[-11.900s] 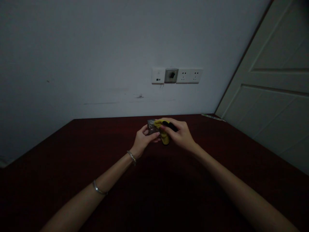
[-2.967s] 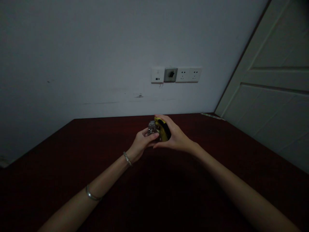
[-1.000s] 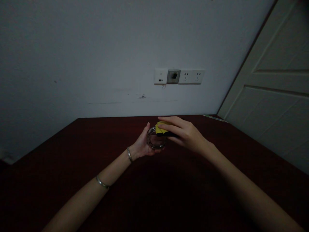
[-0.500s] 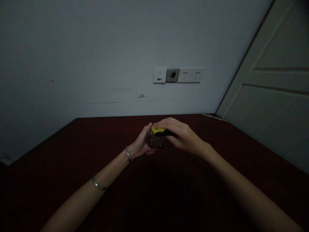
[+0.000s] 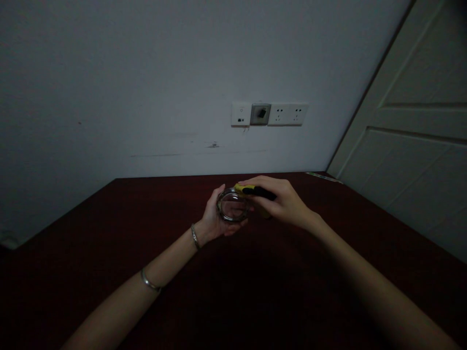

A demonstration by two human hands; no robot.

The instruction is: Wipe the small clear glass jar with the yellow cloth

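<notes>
Left hand (image 5: 211, 216) cups a round glass (image 5: 230, 206) as the right hand (image 5: 282, 197) holds a cloth (image 5: 251, 190) to its rim

Nearest, two bare forearms reach in over a dark red table (image 5: 164, 204). The left one wears a silver bangle (image 5: 149, 282) and, at the wrist, a bracelet (image 5: 195, 236). Beyond the bracelet, the left hand is partly open and curved around the clear glass, thumb up along one side, fingers below and behind; the glass is tilted, its round face toward the camera. The right hand is closed on the yellow-and-black cloth, pinching it against the upper right of the rim. Both hands are above the table.

At the table's far right edge lies a thin patterned strip (image 5: 323, 177). Behind stands a pale wall (image 5: 146, 73) with a dark smudge (image 5: 212, 145) and, higher up, a row of socket plates (image 5: 286, 114), one grey. A panelled door (image 5: 412, 121) fills the right side.
</notes>
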